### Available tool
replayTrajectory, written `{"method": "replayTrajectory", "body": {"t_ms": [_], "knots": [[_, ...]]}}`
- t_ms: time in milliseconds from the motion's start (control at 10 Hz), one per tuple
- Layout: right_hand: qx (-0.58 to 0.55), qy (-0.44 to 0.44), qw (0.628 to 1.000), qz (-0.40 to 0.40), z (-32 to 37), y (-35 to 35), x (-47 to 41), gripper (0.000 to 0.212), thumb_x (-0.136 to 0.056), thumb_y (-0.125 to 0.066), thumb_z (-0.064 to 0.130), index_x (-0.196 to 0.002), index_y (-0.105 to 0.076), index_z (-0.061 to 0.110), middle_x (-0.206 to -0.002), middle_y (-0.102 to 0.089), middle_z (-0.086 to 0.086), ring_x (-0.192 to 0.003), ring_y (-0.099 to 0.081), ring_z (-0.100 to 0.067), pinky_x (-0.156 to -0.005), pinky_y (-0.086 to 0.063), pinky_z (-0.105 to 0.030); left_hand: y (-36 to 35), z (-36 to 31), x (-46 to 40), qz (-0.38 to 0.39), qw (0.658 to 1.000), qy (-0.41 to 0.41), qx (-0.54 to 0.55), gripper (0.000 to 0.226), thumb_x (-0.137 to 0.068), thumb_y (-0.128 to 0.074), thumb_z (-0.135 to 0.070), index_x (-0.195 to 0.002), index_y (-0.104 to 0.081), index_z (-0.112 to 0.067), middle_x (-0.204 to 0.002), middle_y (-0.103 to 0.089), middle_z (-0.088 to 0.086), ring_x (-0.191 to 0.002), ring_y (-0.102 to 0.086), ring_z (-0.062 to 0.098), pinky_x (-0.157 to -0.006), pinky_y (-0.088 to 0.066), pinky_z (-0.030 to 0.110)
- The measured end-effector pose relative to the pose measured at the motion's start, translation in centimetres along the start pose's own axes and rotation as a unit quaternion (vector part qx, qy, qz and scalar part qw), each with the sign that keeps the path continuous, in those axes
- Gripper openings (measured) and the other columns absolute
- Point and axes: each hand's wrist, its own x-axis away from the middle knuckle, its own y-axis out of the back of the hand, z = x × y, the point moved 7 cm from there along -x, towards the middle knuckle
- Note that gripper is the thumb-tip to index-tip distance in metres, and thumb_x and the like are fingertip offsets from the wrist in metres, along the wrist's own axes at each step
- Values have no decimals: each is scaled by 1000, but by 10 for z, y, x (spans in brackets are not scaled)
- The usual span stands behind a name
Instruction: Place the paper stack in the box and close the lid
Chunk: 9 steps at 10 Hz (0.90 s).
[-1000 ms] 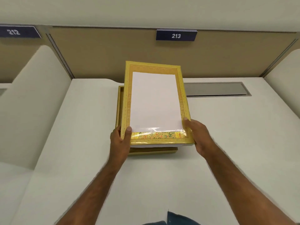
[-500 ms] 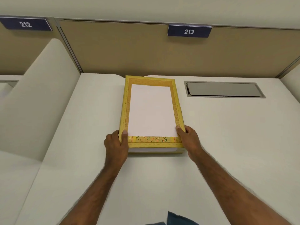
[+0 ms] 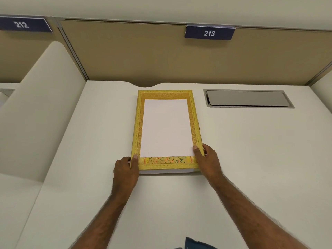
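Note:
A flat yellow lid (image 3: pixel 194 123) with an ornate gold border and a white middle panel sits squarely over the box on the white desk (image 3: pixel 251 150). The box base is almost fully covered; only a pale front edge (image 3: pixel 165 171) shows under the lid. The paper stack is hidden. My left hand (image 3: pixel 126 168) grips the lid's near left corner, thumb on top. My right hand (image 3: pixel 206 159) grips the near right corner, thumb pressed on the white panel's edge.
A grey recessed cable hatch (image 3: pixel 248 98) lies in the desk to the right of the box. A tan partition (image 3: pixel 161 56) with a blue 213 label (image 3: pixel 209 33) stands behind. A white curved divider (image 3: pixel 41 105) rises on the left.
The lid was held above the open box, offset to the right. It has come down and now sits aligned over the base, both hands still on its near corners.

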Motion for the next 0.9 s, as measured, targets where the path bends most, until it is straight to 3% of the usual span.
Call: {"method": "replayTrajectory", "body": {"t_ms": [100,200,300,400,500,600,700,900], "knots": [[15,0,1000,-3,-9,3,3,36,-106,-58,52,-97,-75,22,-70,-58,3,-63,-52,-17,-58,-44,-32,6,5,0,-19,999,27,6,56,-101,-57,-54,-118,-71,-3,-106,-74,13,-90,-64,24,-76,-48,31],[58,-4,998,-19,-17,8,2,37,-104,-61,54,-102,-78,21,-69,-59,10,-63,-55,-13,-55,-40,-23,11,10,0,-33,997,62,18,60,-92,-69,-60,-116,-73,-6,-104,-76,9,-87,-62,19,-76,-45,28],[81,-10,997,-14,-18,7,-2,43,-102,-62,57,-111,-78,17,-82,-66,1,-73,-62,-17,-58,-43,-24,13,9,1,-33,997,60,21,59,-90,-71,-60,-115,-73,-6,-100,-75,6,-86,-63,19,-76,-45,27],[110,-17,994,-23,-21,10,1,60,-96,-66,64,-133,-70,17,-108,-68,-5,-97,-67,-24,-80,-57,-36,16,6,3,-31,999,21,3,61,-90,-72,-58,-124,-69,-7,-102,-70,3,-93,-64,19,-76,-48,29],[115,3,993,-13,-22,11,9,70,-89,-74,66,-143,-62,25,-113,-62,3,-104,-66,-22,-90,-59,-41,16,6,5,-25,1000,-1,-2,59,-90,-73,-55,-127,-68,-9,-105,-70,3,-97,-65,21,-78,-50,31],[110,24,993,18,-18,10,13,68,-83,-80,66,-142,-63,35,-107,-58,11,-101,-67,-17,-88,-61,-39,13,3,5,-12,1000,-9,-4,52,-93,-71,-51,-124,-71,-9,-108,-73,6,-98,-67,22,-79,-52,31],[112,11,993,28,-17,9,13,71,-83,-82,64,-142,-62,32,-109,-58,9,-105,-66,-19,-91,-61,-43,14,-2,6,-12,1000,-23,-6,50,-93,-73,-48,-125,-70,-9,-111,-72,8,-99,-67,23,-80,-54,33],[173,36,984,24,3,18,2,83,-86,-78,65,-152,-54,21,-130,-60,-2,-123,-61,-25,-103,-55,-46,22,-47,11,-70,988,-137,-25,50,-92,-78,-30,-133,-65,-4,-121,-66,12,-110,-64,31,-89,-58,44]]}}
